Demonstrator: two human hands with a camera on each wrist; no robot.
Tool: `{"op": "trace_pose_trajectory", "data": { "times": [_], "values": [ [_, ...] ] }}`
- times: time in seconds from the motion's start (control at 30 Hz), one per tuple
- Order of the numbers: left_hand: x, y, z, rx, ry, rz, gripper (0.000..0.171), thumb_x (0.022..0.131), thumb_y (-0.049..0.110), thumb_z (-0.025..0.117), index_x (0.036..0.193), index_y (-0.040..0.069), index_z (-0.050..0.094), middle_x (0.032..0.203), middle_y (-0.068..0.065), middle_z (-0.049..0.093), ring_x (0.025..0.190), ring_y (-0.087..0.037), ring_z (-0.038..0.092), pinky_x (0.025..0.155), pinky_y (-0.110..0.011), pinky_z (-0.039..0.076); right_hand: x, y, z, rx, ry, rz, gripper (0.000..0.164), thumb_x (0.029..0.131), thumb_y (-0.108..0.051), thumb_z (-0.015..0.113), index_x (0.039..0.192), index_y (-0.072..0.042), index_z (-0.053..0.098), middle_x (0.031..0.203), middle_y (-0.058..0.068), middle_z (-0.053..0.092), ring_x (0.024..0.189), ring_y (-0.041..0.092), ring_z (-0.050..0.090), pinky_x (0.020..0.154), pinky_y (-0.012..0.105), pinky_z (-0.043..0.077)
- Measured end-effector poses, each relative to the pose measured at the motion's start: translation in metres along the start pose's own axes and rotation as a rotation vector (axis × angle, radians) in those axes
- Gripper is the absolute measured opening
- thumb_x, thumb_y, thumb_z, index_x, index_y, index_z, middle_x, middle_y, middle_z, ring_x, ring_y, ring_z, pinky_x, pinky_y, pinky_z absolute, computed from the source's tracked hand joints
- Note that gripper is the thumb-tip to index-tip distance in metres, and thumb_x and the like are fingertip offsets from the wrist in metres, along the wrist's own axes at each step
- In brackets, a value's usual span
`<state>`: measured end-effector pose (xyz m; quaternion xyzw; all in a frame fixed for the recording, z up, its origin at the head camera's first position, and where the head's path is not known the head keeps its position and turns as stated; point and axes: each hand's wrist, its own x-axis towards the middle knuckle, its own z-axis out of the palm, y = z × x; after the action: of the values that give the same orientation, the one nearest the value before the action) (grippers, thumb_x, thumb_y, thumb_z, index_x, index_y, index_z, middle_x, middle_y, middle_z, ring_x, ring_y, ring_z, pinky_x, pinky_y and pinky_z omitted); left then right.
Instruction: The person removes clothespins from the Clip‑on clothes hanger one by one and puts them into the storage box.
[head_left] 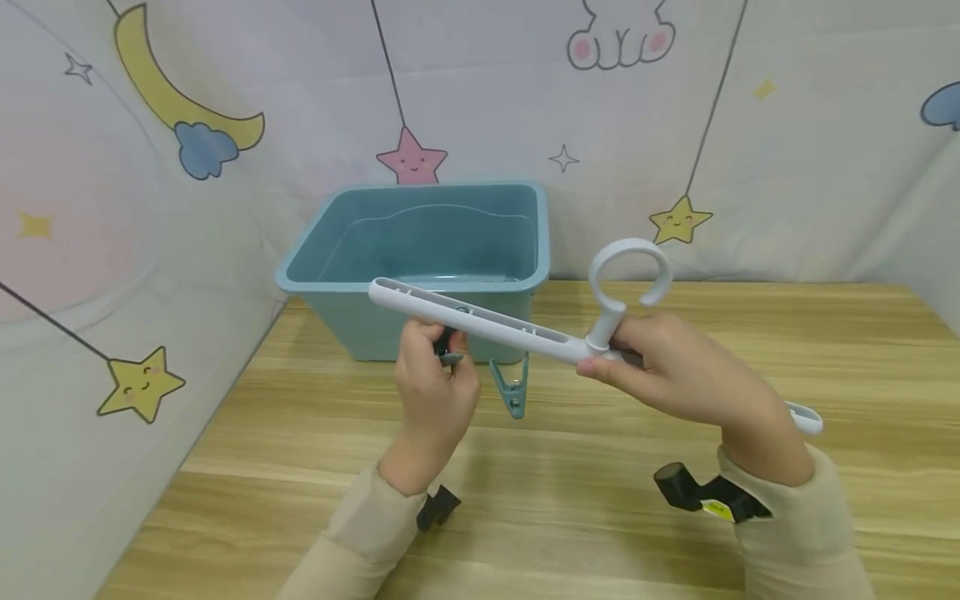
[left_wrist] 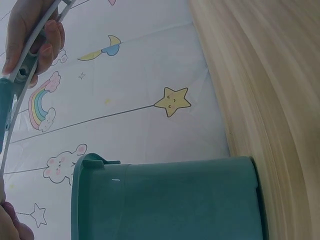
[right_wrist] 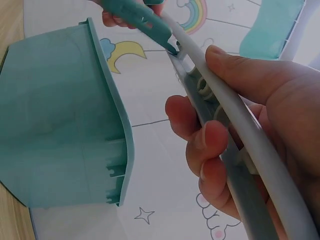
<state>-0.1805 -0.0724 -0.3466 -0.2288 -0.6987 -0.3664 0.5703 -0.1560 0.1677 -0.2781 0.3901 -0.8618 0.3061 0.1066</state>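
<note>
My right hand [head_left: 675,367] grips a white clothes hanger [head_left: 480,325] beside the base of its hook, thumb on one side and fingers curled round the other. The hanger is held up tilted, its left end higher. Under the left arm of the hanger, my left hand [head_left: 435,383] pinches a small teal clip [head_left: 451,359], mostly hidden by the fingers. Between the hands is another teal clip [head_left: 512,392]; in the right wrist view a teal clip [right_wrist: 145,22] meets the hanger's bar [right_wrist: 250,135]. Only a sliver of the left hand [left_wrist: 10,225] shows in the left wrist view.
A teal plastic bin [head_left: 420,325] stands on the wooden table [head_left: 570,517], behind the hanger's left arm. A white cloth [head_left: 480,100] printed with stars and a moon hangs behind and at the left. Black wrist cameras [head_left: 712,492] sit on both sleeves.
</note>
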Motion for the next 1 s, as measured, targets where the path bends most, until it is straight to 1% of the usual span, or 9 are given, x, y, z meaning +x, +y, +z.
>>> {"op": "trace_pose_trajectory", "data": {
  "times": [0.1, 0.27, 0.53, 0.63, 0.8, 1.0],
  "values": [
    [0.0, 0.0, 0.001, -0.016, -0.011, -0.017, 0.02, 0.081, -0.017, 0.061, 0.089, -0.009, 0.044, 0.082, -0.022, 0.051, 0.062, -0.027, 0.048, 0.051, -0.033, 0.041, 0.0, -0.001, 0.0, -0.004, 0.008, 0.012, 0.015, 0.09, -0.022, 0.069, 0.079, -0.016, 0.061, 0.062, -0.017, 0.036, 0.052, -0.004, 0.033, 0.045, 0.018, 0.032],
    [0.0, 0.002, 0.001, -0.035, -0.014, -0.036, 0.021, 0.08, -0.017, 0.061, 0.088, -0.009, 0.044, 0.081, -0.021, 0.051, 0.062, -0.026, 0.047, 0.051, -0.033, 0.04, -0.001, -0.002, -0.002, -0.007, 0.024, 0.005, 0.014, 0.089, -0.022, 0.07, 0.079, -0.017, 0.061, 0.062, -0.017, 0.036, 0.052, -0.004, 0.032, 0.045, 0.017, 0.031],
    [0.001, 0.007, 0.0, -0.079, -0.022, -0.053, 0.02, 0.081, -0.016, 0.062, 0.089, -0.008, 0.045, 0.082, -0.02, 0.053, 0.06, -0.023, 0.046, 0.051, -0.031, 0.039, -0.004, -0.002, -0.006, -0.052, 0.05, -0.013, 0.011, 0.089, -0.025, 0.07, 0.083, -0.019, 0.063, 0.065, -0.018, 0.04, 0.055, -0.003, 0.036, 0.047, 0.018, 0.034],
    [0.001, 0.008, 0.0, -0.097, -0.031, -0.065, 0.02, 0.082, -0.015, 0.063, 0.089, -0.008, 0.046, 0.083, -0.02, 0.054, 0.061, -0.023, 0.048, 0.051, -0.031, 0.04, -0.005, -0.001, -0.007, -0.061, 0.057, -0.017, 0.011, 0.089, -0.026, 0.071, 0.085, -0.018, 0.064, 0.065, -0.017, 0.04, 0.055, -0.003, 0.036, 0.047, 0.018, 0.034],
    [0.002, 0.009, 0.0, -0.121, -0.044, -0.097, 0.019, 0.083, -0.012, 0.065, 0.088, -0.008, 0.047, 0.084, -0.02, 0.056, 0.063, -0.024, 0.051, 0.053, -0.031, 0.042, -0.006, -0.001, -0.009, -0.079, 0.058, 0.001, 0.011, 0.088, -0.025, 0.071, 0.086, -0.018, 0.064, 0.065, -0.016, 0.04, 0.055, -0.003, 0.035, 0.047, 0.018, 0.033],
    [0.003, 0.01, -0.001, -0.132, -0.042, -0.09, 0.02, 0.082, -0.011, 0.067, 0.088, -0.009, 0.048, 0.084, -0.02, 0.056, 0.063, -0.025, 0.052, 0.053, -0.031, 0.043, -0.008, 0.001, -0.01, -0.077, 0.063, -0.005, 0.011, 0.087, -0.025, 0.072, 0.086, -0.018, 0.064, 0.065, -0.017, 0.039, 0.055, -0.003, 0.035, 0.047, 0.018, 0.032]
  ]
}}
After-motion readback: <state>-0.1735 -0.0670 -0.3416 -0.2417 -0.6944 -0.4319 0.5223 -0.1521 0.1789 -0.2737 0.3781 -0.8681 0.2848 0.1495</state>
